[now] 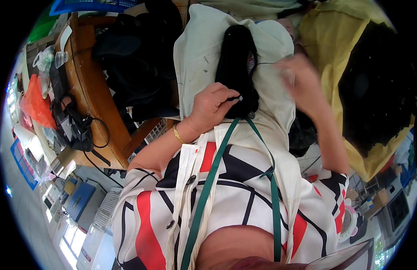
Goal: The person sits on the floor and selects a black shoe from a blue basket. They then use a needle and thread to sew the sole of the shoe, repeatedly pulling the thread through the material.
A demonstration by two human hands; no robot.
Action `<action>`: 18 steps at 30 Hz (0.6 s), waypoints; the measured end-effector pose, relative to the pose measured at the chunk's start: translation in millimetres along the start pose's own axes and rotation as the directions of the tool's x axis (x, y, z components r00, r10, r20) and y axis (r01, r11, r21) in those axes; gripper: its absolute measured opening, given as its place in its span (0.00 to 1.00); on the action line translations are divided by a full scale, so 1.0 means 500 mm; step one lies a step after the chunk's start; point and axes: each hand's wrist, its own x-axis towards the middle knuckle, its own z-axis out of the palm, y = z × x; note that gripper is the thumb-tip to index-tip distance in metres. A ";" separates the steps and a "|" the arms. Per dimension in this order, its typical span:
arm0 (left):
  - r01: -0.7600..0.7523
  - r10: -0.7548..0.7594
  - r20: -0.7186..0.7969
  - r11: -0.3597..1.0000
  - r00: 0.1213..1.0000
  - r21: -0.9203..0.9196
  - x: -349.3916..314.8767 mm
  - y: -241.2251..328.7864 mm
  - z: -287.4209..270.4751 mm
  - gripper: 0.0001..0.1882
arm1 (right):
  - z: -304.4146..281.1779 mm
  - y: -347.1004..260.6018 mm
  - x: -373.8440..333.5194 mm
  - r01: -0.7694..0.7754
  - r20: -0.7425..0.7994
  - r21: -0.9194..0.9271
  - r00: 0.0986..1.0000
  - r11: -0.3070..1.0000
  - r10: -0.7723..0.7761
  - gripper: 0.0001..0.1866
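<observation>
A black shoe-shaped piece (pixel 235 58) lies lengthwise on the cream apron (pixel 197 40) over my lap. A patterned inside shows through the gap along its right side. Near its lower end my left hand (pixel 212 106) is closed, thumb and fingers pinching its surface beside a small shiny bit (pixel 240 97). Another small shiny spot (pixel 251 115) sits at the lower edge. My right hand (pixel 301 81) is raised off to the right, its fingers smeared by motion. From the black piece a thin dark thread (pixel 265 63) stretches toward that hand; whether the fingers hold it is unclear.
A wooden table (pixel 89 76) stands at my left, with an orange-red bag (pixel 39 103), cables and dark items around it. On my right is a yellow sack (pixel 319 31) around a heap of black pieces (pixel 375 90). Green straps (pixel 204 198) hang down my front.
</observation>
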 end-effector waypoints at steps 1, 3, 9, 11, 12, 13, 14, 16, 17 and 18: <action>0.004 -0.004 -0.001 1.000 1.000 -0.024 0.001 -0.001 -0.002 0.13 | 0.031 -0.044 0.006 -0.029 0.210 -0.065 0.977 0.997 0.042 0.16; 0.000 -0.001 -0.012 0.999 1.000 -0.033 0.004 0.002 -0.001 0.13 | 0.092 -0.053 0.011 0.251 0.188 -0.105 0.955 0.962 -0.228 0.12; -0.009 0.009 -0.052 1.000 0.999 0.011 0.006 0.003 0.005 0.13 | 0.118 -0.040 0.021 0.398 0.151 -0.260 0.917 0.880 -0.370 0.04; -0.029 0.030 -0.058 0.999 0.998 0.023 0.010 0.003 0.004 0.12 | 0.128 -0.039 0.019 0.358 0.104 -0.248 0.933 0.900 -0.343 0.04; -0.039 0.041 -0.059 0.999 0.997 0.027 0.011 0.002 0.004 0.12 | 0.133 -0.037 0.020 0.341 0.081 -0.241 0.940 0.909 -0.332 0.05; -0.050 0.051 -0.059 0.998 0.997 0.030 0.014 0.002 0.003 0.11 | 0.136 -0.036 0.024 0.291 0.055 -0.269 0.956 0.918 -0.287 0.06; -0.033 0.035 -0.031 0.998 0.999 0.049 0.016 0.001 0.002 0.11 | 0.143 -0.036 0.028 0.238 0.025 -0.293 0.970 0.926 -0.241 0.07; -0.002 0.000 0.023 0.996 1.000 0.088 0.021 0.000 -0.001 0.10 | 0.166 -0.030 0.040 0.107 -0.086 -0.283 0.987 0.953 -0.137 0.10; 0.035 -0.040 0.056 0.995 0.998 0.095 0.025 -0.002 -0.002 0.09 | 0.185 -0.020 0.050 0.036 -0.163 -0.246 0.983 0.969 -0.078 0.11; 0.071 -0.080 0.087 0.992 0.993 0.103 0.029 -0.003 -0.005 0.08 | 0.199 -0.017 0.056 -0.032 -0.237 -0.203 0.971 0.979 -0.018 0.12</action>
